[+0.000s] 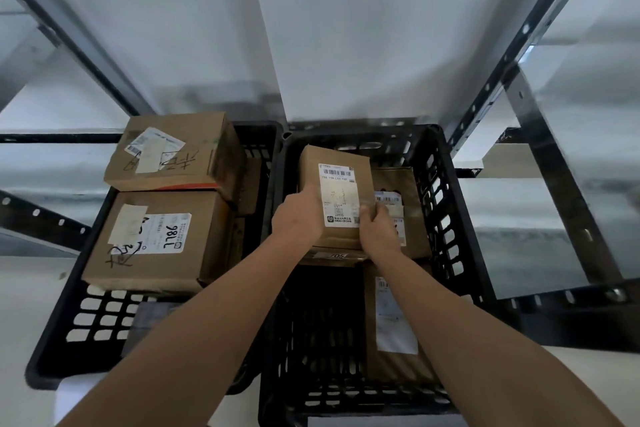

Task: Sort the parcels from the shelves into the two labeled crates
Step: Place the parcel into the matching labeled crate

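Both arms outstretched; left hand (298, 218), right hand (377, 232) curled, gripping.

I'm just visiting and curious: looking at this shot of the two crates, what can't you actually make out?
Head view only:
- The held box: its label print is too small to read, and the left hand and right hand cover its lower corners.
- Right crate: the box and forearms hide parcels underneath.
- Left crate: two stacked boxes hide its contents.
- Crate labels: not readable; the bottom edge cuts off the near walls.
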Motion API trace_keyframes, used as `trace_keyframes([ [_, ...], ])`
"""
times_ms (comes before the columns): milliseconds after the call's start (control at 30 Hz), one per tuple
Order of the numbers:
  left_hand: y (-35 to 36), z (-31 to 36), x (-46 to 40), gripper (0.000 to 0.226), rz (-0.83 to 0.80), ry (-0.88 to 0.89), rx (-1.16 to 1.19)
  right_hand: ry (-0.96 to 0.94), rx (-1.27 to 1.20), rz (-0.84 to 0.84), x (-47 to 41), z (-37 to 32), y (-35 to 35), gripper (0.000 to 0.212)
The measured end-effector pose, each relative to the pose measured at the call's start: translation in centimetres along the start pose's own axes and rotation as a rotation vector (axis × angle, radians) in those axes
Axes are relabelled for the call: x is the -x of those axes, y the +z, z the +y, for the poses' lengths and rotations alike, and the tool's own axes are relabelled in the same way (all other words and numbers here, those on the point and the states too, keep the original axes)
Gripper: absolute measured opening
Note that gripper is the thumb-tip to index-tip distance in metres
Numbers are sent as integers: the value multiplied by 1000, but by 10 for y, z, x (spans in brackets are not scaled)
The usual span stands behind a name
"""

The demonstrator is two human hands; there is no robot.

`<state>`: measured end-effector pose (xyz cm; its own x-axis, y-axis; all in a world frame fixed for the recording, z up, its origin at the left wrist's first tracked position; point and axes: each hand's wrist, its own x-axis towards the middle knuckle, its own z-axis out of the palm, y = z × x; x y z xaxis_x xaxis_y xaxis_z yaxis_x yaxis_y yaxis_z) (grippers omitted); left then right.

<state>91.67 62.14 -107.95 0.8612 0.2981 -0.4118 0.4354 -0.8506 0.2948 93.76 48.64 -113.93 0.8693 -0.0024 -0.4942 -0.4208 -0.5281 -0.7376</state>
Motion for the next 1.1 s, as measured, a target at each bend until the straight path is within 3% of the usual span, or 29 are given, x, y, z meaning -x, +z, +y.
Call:
trace_keyframes([
  [267, 22, -9, -11, 84, -111, 108, -234, -49, 61, 83, -3, 3, 15, 51],
  [400, 26, -25, -21, 140, -177, 257, -638, -105, 56, 149, 0, 4, 16, 52],
  [433, 28, -30, -23, 145, -164, 271, -761, -141, 56, 160, 1, 5, 16, 52],
  [500, 35, -35, -21, 129, -133, 238, -864, -278, 149, 132, 2, 9, 18, 48],
  [600, 46, -32, -20, 88, -68, 205, -925, -447, 402, -88, 1, 21, 20, 56],
  [700, 56, -23, -20, 91, -32, 181, -987, -420, 619, -336, -9, 22, 8, 99],
  [800, 59, -19, -20, 95, -40, 134, -934, -547, 1022, -341, -19, 21, 3, 136],
  [967, 63, -23, -22, 91, -39, 158, -965, -636, 1161, -205, -31, 25, 18, 110],
  [1100, 72, -24, -31, 95, -35, 154, -945, -605, 1205, -178, -41, 31, 27, 114],
])
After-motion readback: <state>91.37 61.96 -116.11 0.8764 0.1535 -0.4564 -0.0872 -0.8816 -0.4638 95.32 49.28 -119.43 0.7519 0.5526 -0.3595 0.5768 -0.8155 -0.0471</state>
